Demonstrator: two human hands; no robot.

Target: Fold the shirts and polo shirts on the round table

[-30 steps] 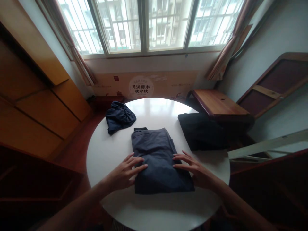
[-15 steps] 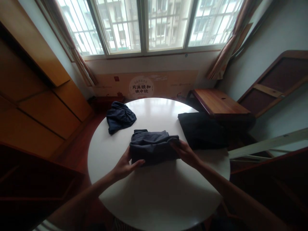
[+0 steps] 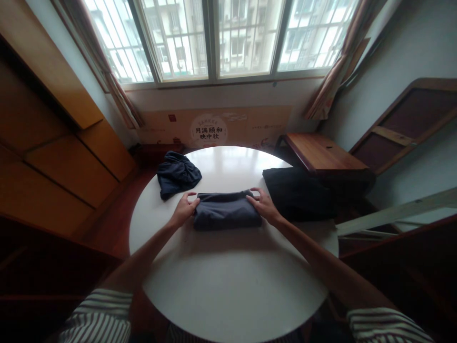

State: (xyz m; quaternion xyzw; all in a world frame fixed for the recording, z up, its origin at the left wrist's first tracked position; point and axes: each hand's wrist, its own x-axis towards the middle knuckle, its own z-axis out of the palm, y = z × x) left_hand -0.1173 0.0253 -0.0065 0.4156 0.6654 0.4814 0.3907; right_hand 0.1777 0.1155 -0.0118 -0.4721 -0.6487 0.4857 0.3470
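Two bare hands are gripping a folded blue-grey garment [image 3: 227,213] at the middle of a round white tabletop [image 3: 235,281], where the bundle is lying with its long side running from left to right. The left hand [image 3: 184,209] is pinching the garment's far left corner, its thumb pressing on top and its fingers curling at the far side. The right hand [image 3: 265,206] is holding the far right corner in a matching grip, its thumb also resting on the cloth. Striped sleeves [image 3: 103,309] are showing near the elbows, by the tabletop's near edge. At the far left edge, a crumpled navy garment [image 3: 178,175] is reaching over the rim, while a folded black garment [image 3: 296,195] is overhanging the far right edge, lying near the right hand. Beyond that edge a low wooden table [image 3: 326,152] is standing. A beige banner [image 3: 237,126] with Chinese characters is stretching below a barred window [image 3: 243,40], and curtains [image 3: 330,90] are hanging at both sides.
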